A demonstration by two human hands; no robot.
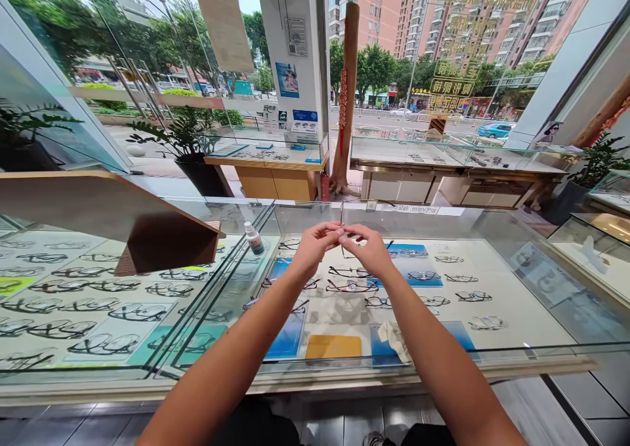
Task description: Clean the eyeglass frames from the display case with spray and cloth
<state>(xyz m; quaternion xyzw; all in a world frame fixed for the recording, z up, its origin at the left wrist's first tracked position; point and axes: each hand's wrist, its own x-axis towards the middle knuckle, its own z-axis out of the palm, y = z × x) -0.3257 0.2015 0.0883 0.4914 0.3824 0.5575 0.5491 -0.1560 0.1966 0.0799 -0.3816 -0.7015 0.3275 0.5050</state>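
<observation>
Both arms reach out over a glass display counter [492,331]. My left hand [317,244] and my right hand [367,248] meet fingertip to fingertip above it. Between them they pinch a pair of eyeglasses [342,214], seen edge-on; a thin arm points up above the fingers. Most of the frame is hidden by the fingers. A small white spray bottle [254,239] stands on the glass to the left of my hands. Nearer to me are a crumpled cream cloth [394,341], beside my right forearm, and a flat yellow-orange piece [333,347].
Rows of eyeglasses [140,312] lie under the glass on both sides. A brown wooden stand [167,236] rises at the left. Further off are more display cases [266,161], a wooden post [348,98], a potted plant [197,170] and large street windows.
</observation>
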